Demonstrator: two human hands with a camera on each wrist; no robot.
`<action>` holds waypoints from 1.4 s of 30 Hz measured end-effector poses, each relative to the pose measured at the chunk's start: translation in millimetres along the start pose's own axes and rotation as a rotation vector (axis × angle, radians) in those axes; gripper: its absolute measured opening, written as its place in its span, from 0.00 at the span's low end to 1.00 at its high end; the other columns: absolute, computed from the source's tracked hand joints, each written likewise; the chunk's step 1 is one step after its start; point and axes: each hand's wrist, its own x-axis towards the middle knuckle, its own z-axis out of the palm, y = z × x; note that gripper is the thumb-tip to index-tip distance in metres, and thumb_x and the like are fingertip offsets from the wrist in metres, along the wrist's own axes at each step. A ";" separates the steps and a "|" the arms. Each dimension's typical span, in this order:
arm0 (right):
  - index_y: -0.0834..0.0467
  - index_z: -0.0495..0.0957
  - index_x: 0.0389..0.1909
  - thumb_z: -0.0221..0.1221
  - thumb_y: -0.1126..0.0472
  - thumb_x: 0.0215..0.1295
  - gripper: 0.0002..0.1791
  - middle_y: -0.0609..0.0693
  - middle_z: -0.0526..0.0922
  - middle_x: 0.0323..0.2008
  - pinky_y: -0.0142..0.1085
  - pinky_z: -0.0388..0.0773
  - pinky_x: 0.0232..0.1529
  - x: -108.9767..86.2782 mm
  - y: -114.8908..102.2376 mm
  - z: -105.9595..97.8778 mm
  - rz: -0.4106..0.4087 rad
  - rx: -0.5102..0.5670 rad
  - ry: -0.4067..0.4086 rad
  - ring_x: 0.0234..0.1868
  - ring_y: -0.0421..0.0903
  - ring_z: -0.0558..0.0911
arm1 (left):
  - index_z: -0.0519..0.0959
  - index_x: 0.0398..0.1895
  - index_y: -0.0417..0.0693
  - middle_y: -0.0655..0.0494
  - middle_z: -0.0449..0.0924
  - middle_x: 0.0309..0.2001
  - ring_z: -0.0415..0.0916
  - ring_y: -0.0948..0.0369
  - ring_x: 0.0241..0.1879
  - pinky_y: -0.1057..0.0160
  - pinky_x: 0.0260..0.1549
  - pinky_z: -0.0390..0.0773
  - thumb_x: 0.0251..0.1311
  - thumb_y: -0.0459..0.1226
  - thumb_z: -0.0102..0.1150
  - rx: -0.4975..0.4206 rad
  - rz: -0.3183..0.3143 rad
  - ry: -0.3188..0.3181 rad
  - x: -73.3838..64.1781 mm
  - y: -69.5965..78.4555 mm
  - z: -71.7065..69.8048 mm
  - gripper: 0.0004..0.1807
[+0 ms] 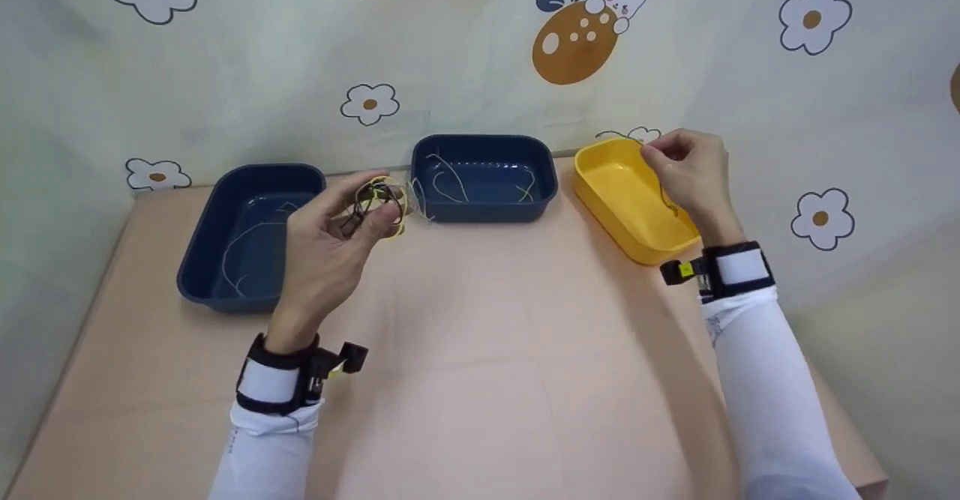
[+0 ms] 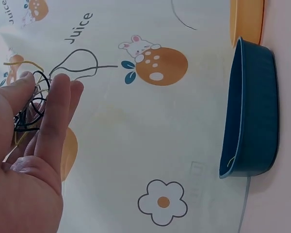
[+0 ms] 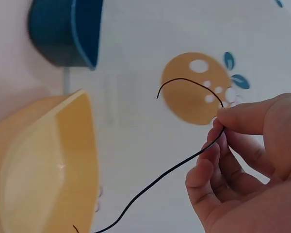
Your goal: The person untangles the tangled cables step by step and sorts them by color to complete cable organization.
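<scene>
My left hand [image 1: 322, 260] holds a small tangle of thin wires [image 1: 379, 199], black, yellow and pale grey, between thumb and fingers. In the left wrist view, grey loops [image 2: 96, 68] stick out past the fingertips. Over the yellow bin [image 1: 611, 219], my right hand [image 1: 697, 181] pinches one thin black wire [image 3: 160, 177] between thumb and index finger. One end of that wire curls above the pinch; the longer part hangs down toward the bin. The left hand is in front of the right side of the left blue bin [image 1: 196, 260].
A second blue bin [image 1: 484, 214] stands at the back middle with several thin yellowish wires [image 1: 452, 174] inside. Pale thin wire [image 1: 225, 260] lies in the left blue bin. The bins stand on a pink tabletop [image 1: 480, 350] before a patterned cloth backdrop [image 1: 465, 50].
</scene>
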 end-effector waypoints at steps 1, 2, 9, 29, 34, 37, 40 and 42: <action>0.59 0.89 0.54 0.65 0.51 0.84 0.15 0.49 0.87 0.47 0.26 0.79 0.43 5.2 6.4 5.2 0.033 -0.030 -0.011 0.45 0.47 0.79 | 0.84 0.69 0.36 0.47 0.89 0.52 0.94 0.59 0.46 0.62 0.47 0.95 0.74 0.26 0.71 -0.013 -0.014 -0.010 -0.4 -0.1 1.4 0.21; 0.60 0.89 0.54 0.65 0.52 0.84 0.15 0.52 0.88 0.48 0.27 0.79 0.42 9.6 12.2 10.2 0.057 -0.060 -0.019 0.45 0.47 0.80 | 0.84 0.69 0.36 0.46 0.89 0.52 0.94 0.59 0.47 0.62 0.47 0.95 0.74 0.26 0.71 -0.025 -0.027 -0.022 -0.9 -0.2 2.9 0.21; 0.66 0.91 0.46 0.65 0.60 0.80 0.12 0.61 0.89 0.43 0.31 0.76 0.32 23.0 41.1 31.8 0.113 -0.218 -0.074 0.36 0.49 0.81 | 0.87 0.66 0.38 0.47 0.91 0.52 0.92 0.60 0.46 0.64 0.46 0.94 0.75 0.26 0.70 -0.004 -0.039 -0.108 -3.2 0.9 10.4 0.19; 0.66 0.90 0.46 0.69 0.65 0.78 0.07 0.60 0.92 0.39 0.23 0.74 0.40 -68.7 -31.9 62.7 -0.524 -0.035 0.024 0.36 0.53 0.84 | 0.86 0.64 0.33 0.41 0.93 0.49 0.93 0.60 0.40 0.61 0.39 0.95 0.71 0.25 0.73 -0.064 0.006 -0.153 -7.4 6.4 30.3 0.20; 0.61 0.90 0.43 0.72 0.68 0.75 0.02 0.54 0.91 0.36 0.26 0.78 0.39 -109.2 -70.0 77.4 -0.771 0.126 -0.067 0.35 0.46 0.83 | 0.85 0.65 0.30 0.37 0.92 0.54 0.94 0.60 0.42 0.57 0.44 0.96 0.74 0.24 0.70 -0.098 0.000 -0.115 -8.7 6.9 35.4 0.18; 0.59 0.91 0.43 0.73 0.67 0.73 0.03 0.51 0.91 0.36 0.28 0.80 0.39 -128.3 -90.5 87.2 -0.851 0.222 -0.124 0.35 0.45 0.83 | 0.84 0.65 0.29 0.35 0.91 0.56 0.95 0.60 0.43 0.56 0.46 0.96 0.74 0.24 0.69 -0.109 -0.009 -0.103 -10.2 7.9 37.5 0.19; 0.59 0.91 0.45 0.74 0.65 0.73 0.04 0.51 0.91 0.37 0.29 0.80 0.38 -141.1 -108.2 98.1 -0.899 0.276 -0.154 0.36 0.44 0.84 | 0.84 0.65 0.28 0.35 0.90 0.57 0.96 0.59 0.46 0.56 0.47 0.96 0.74 0.23 0.69 -0.104 -0.011 -0.105 -12.4 8.6 39.2 0.19; 0.60 0.91 0.45 0.75 0.64 0.73 0.06 0.51 0.90 0.36 0.29 0.80 0.36 -145.9 -117.3 106.0 -0.910 0.284 -0.150 0.35 0.44 0.84 | 0.84 0.65 0.28 0.35 0.90 0.58 0.96 0.59 0.49 0.56 0.48 0.96 0.74 0.24 0.69 -0.101 -0.009 -0.109 -14.0 8.7 40.3 0.19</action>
